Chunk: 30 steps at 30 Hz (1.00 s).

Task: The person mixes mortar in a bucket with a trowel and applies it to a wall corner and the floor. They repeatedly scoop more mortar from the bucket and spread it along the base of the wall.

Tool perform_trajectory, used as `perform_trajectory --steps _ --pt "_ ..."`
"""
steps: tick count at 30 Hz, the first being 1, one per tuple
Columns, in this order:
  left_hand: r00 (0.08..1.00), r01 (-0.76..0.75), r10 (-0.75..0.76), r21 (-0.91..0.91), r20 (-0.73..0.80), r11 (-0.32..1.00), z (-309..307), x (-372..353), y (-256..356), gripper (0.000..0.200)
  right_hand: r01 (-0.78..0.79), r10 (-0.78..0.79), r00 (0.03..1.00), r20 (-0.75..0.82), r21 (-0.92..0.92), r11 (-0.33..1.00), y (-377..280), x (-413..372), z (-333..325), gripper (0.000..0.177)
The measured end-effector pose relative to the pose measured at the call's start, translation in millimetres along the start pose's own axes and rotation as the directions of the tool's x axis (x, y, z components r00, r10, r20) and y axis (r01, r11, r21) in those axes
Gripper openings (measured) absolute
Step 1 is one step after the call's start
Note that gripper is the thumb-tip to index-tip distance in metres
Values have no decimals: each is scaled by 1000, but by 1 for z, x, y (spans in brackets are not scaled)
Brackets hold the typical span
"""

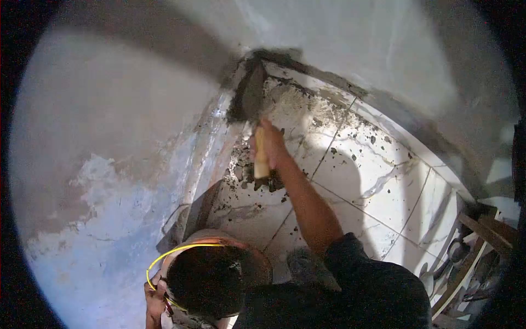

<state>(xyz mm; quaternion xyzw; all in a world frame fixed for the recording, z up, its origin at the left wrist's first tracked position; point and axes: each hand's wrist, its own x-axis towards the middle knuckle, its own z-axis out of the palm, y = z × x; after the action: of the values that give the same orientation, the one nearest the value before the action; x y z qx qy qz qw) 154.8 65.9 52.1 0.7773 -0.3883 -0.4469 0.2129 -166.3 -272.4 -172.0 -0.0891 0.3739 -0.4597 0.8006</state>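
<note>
My right hand [272,143] grips the pale wooden handle of a trowel [261,159]. Its blade [249,96] is caked in grey mortar and pressed against the bottom strip of the wall, near the room's corner. My left hand [155,302] holds the rim of a round bucket [219,239] at the bottom of the view, next to its yellow wire handle [164,255]. The bucket is filled with dark mortar [205,281]. A dark sleeve [361,279] covers my right upper arm.
White marble-look floor tiles [372,170] are scattered with mortar crumbs, thickest by the wall base [241,164]. The plastered wall [109,164] at left is patchy grey and bluish. Wooden boards and debris [476,241] lie at the right edge.
</note>
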Motion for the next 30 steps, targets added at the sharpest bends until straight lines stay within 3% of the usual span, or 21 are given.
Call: perform_trajectory --steps 2,5,7,9,12,15,16,18,19,22,23,24,26,27,28,29,30 --pt "997 -77 77 -78 -5 994 -6 2 -13 49 19 -18 1000 25 -49 999 -20 21 -8 42" --pt "997 53 -56 61 43 997 -7 4 0 48 62 -53 996 66 -138 988 -20 25 -6 43" --pt "1000 -25 24 -122 -4 992 14 -1 24 51 92 -75 993 93 -194 977 -12 27 1 43" --pt "999 -15 20 -104 39 994 11 2 15 53 59 -76 995 -64 -227 972 7 31 7 43" --pt "993 -101 109 -175 34 979 20 4 28 51 139 -126 988 86 -166 976 29 20 16 42" --pt "997 -52 54 -54 48 997 7 3 10 50 86 -78 996 44 -248 965 48 4 18 41" --pt "997 -39 46 -102 70 994 4 4 1 49 92 -85 996 40 -254 963 46 -11 18 41" --pt "992 -117 121 -123 23 986 10 6 0 47 -108 132 991 25 -438 893 33 -51 18 41" --pt "983 -186 183 -136 -34 973 15 7 1 46 -60 132 985 109 -505 861 34 -67 7 41" --pt "999 -53 51 -244 -16 968 12 -2 12 43 49 145 962 233 -665 746 9 -163 5 41" --pt "999 33 -31 -249 8 968 10 -3 8 41 321 30 902 431 -714 623 13 -188 -13 42" --pt "966 -235 203 -223 -159 946 26 10 -7 35 568 -35 780 625 -683 458 13 -208 -28 44" --pt "995 53 -76 -285 -70 957 36 -9 46 28 505 272 834 480 -863 -25 -16 -270 5 45" --pt "989 84 -111 -248 -95 965 43 -11 61 27 505 285 832 475 -862 -36 -7 -277 1 45" --pt "996 -14 -14 -297 -93 955 51 -2 56 22 569 359 814 457 -751 -335 7 -282 -6 45" --pt "997 -16 -5 -272 -78 962 60 5 52 17 595 433 804 408 -547 -589 21 -296 -7 44" --pt "964 -247 209 -254 -166 935 75 11 53 16 578 504 814 288 -484 -657 19 -301 22 49"
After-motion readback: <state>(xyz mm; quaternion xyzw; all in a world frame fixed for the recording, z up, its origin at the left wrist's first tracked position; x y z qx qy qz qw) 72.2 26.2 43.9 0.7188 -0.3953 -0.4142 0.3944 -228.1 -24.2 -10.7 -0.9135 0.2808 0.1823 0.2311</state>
